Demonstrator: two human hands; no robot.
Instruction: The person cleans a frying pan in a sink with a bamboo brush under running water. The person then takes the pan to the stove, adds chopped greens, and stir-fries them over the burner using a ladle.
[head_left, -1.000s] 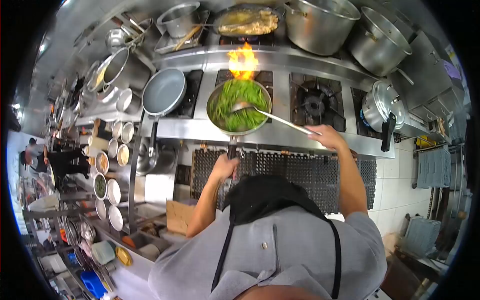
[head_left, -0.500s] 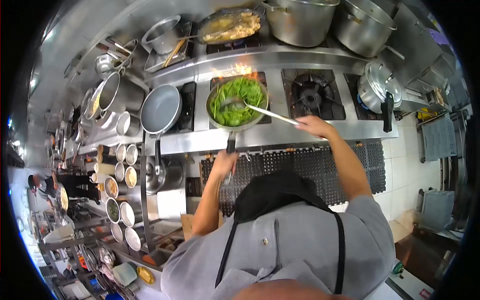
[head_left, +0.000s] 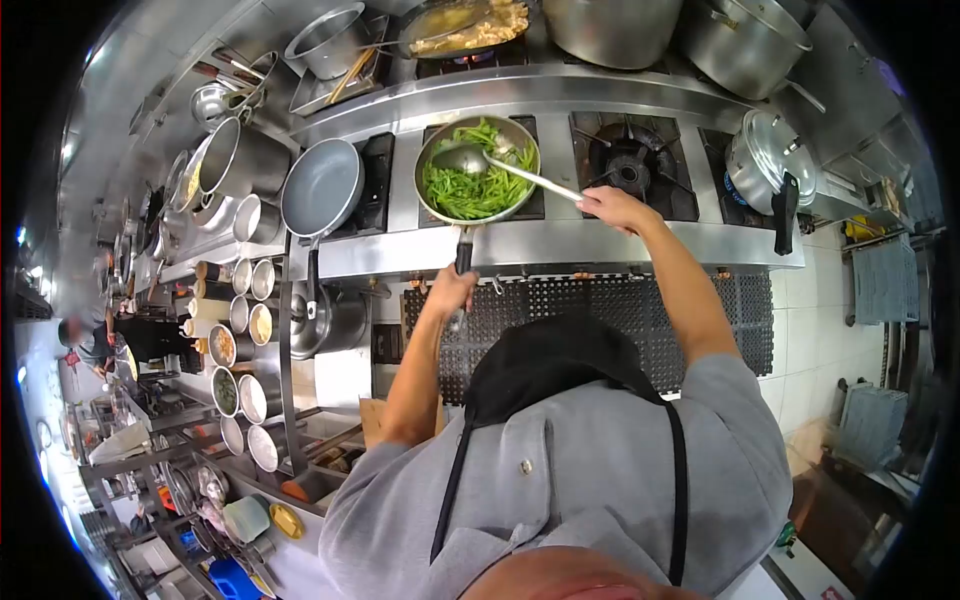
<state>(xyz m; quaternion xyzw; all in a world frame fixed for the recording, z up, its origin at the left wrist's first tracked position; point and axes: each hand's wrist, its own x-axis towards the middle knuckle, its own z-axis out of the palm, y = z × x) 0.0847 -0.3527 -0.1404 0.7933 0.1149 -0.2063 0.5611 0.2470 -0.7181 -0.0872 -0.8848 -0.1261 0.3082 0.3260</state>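
A frying pan (head_left: 528, 150) full of chopped green vegetables (head_left: 475, 192) sits over a stove burner. My left hand (head_left: 452, 292) is wrapped round its black handle, below the stove's front edge. In my right hand (head_left: 615, 207) is the long metal handle of a ladle (head_left: 463, 158). The ladle's bowl rests among the greens at the pan's upper left, and its handle slants down to the right over the rim.
A grey frying pan (head_left: 322, 190) stands to the left. An unlit burner (head_left: 630, 165) lies to the right, then a pressure cooker (head_left: 765, 155). Behind are large pots (head_left: 610, 35) and a pan of yellowish food (head_left: 470, 25). Containers (head_left: 225, 392) line the left side; a person (head_left: 95, 345) stands farther off.
Flames behind the pan are gone from view. The ladle's bowl has moved up and left in the pan, the greens have shifted, and my right hand is slightly higher.
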